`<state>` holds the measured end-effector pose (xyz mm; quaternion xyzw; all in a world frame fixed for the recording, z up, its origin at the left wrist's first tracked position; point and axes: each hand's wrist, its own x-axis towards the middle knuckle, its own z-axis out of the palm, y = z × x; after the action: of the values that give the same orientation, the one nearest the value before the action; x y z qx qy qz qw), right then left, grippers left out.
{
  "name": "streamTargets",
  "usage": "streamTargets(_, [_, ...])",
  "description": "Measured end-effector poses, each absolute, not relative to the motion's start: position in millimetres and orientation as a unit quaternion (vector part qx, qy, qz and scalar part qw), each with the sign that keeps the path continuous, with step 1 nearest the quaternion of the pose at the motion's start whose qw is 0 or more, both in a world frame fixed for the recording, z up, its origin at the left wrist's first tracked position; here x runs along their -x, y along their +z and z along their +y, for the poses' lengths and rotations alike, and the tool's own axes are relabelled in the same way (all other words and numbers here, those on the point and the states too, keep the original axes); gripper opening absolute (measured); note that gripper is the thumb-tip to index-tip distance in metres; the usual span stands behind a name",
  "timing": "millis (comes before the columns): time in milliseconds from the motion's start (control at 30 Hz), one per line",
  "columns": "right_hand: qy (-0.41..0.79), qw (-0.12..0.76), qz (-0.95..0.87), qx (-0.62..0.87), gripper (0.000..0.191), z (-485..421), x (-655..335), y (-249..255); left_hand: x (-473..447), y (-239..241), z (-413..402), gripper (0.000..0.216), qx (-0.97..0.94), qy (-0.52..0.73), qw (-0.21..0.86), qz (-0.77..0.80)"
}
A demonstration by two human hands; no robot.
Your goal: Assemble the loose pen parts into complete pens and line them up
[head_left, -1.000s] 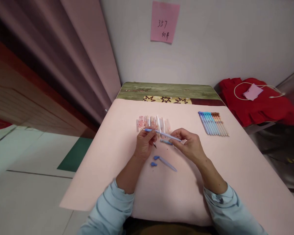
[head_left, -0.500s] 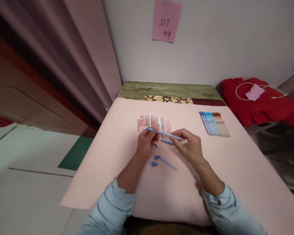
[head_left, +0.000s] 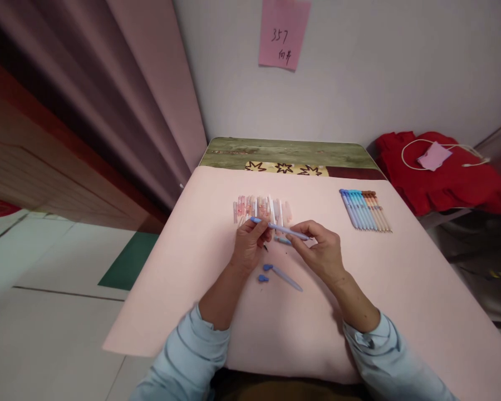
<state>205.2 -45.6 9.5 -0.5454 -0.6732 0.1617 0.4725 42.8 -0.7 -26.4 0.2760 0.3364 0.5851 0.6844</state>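
Observation:
A light blue pen (head_left: pixel 280 228) is held slantwise above the table between both hands. Its bright blue end is pinched by my left hand (head_left: pixel 250 239), and my right hand (head_left: pixel 320 244) closes thumb and fingers round the other end. Under the pen lies a shorter blue pen part (head_left: pixel 283 240), partly hidden by my fingers. A dark tip pokes out below my left fingers; what it belongs to I cannot tell. Nearer to me rest a pale blue pen barrel (head_left: pixel 287 278), a blue cap-like piece (head_left: pixel 268 268) at its upper end, and a second blue piece (head_left: pixel 263 278).
Behind my hands lies a row of pinkish and clear pen parts (head_left: pixel 259 206). Several blue and brown pens (head_left: pixel 364 211) are lined up at the right on the pink table cover (head_left: pixel 183 267). A red cloth (head_left: pixel 434 178) with a white cable stands beyond the table's right edge.
Both hands keep their hold on the pen. My right hand has shifted very slightly left; the pen stays almost in place.

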Motion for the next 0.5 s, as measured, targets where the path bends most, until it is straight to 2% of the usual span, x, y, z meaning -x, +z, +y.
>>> streamTargets(500, [0.221, 0.386, -0.661, 0.605, 0.045, -46.4, -198.8, -1.7, -40.6, -21.9, -5.5, 0.031, -0.277, 0.556, 0.715, 0.321])
